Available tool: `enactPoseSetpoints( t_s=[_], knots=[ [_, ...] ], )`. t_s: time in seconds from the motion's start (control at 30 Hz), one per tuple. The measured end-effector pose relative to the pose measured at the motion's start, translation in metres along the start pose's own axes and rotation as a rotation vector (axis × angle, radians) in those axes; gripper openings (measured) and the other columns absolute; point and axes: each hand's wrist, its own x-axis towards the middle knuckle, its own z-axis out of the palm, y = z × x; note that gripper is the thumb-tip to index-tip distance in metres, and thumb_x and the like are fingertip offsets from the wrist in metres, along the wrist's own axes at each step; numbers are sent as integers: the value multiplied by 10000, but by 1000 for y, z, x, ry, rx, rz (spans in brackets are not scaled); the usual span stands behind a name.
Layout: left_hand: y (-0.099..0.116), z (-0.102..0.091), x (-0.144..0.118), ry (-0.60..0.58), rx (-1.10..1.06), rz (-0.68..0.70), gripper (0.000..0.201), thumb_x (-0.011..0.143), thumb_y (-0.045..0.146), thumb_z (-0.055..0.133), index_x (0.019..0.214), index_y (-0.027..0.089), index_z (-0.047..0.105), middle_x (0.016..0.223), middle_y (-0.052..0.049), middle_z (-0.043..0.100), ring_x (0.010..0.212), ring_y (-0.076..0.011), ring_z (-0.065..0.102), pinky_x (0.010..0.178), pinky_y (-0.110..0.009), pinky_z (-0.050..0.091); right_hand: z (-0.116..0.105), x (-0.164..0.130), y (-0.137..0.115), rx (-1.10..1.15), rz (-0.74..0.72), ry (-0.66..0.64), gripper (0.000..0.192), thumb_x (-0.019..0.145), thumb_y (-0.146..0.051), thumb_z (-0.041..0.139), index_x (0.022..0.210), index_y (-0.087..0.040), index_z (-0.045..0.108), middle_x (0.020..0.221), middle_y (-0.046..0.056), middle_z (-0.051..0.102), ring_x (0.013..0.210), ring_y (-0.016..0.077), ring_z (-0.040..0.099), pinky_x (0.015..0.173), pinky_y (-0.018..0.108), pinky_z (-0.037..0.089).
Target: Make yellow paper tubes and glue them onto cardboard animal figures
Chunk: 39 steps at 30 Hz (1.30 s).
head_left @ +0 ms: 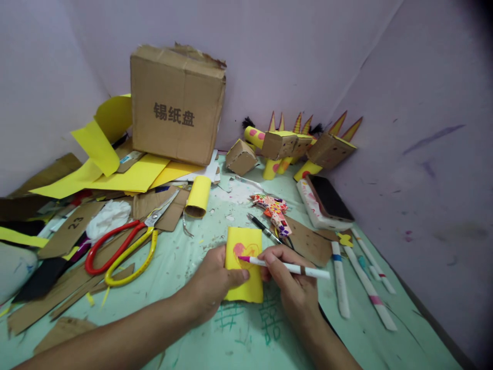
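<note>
Head view: my left fingers pin the yellow paper card, pink-marked; right fingers grip a white marker pen; red-and-yellow-handled scissors lie left of the card.

Soft, even light fills the scene, moderately bright, with no single source in view. Shadows are faint: a thin one lies under the cardboard box at 11 o'clock and under the scissors at 9 o'clock. No glare shows on the table. The frame darkens into a vignette at the 2 and 4 o'clock corners. Wide-angle distortion bends the wall seams and stretches the forearms at 6 o'clock. The centre is reasonably sharp; edges soften.
</note>
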Motion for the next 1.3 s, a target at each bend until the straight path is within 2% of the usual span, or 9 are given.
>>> enactPoseSetpoints(
  t_s=[0.17,0.5,0.77,1.03,1.3],
  knots=[
    [2,2,0,11,0,-14,299,556,99,644,853,97,609,716,-64,689,646,-192,619,614,-294,468,1,0,-2,3,-45,46,271,812,-404,529,692,-182,629,548,-8,554,518,131,486,487,242,364],
    [1,1,1,24,2,-7,284,561,72,645,839,108,602,703,-48,689,640,-176,621,604,-274,476,4,0,-6,9,-118,-8,212,814,-341,545,701,-194,648,566,-15,585,528,118,515,502,224,382],
    [3,2,0,38,0,-13,268,548,75,641,810,114,602,682,-32,677,613,-167,606,593,-276,468,2,0,-5,12,-83,-25,242,809,-358,538,670,-186,635,527,-16,558,496,119,485,468,225,360],
    [4,3,-1,27,16,-19,321,555,98,654,871,108,600,700,-51,678,661,-210,629,634,-317,470,3,-1,-7,10,-61,24,276,801,-377,529,646,-172,629,515,-6,540,494,127,474,466,241,351],
    [1,2,0,25,5,-3,265,559,57,619,817,118,609,682,-27,681,631,-174,622,605,-272,471,6,2,-10,-30,-67,41,240,802,-367,546,693,-185,658,547,-3,596,507,130,519,478,230,389]
  ],
)
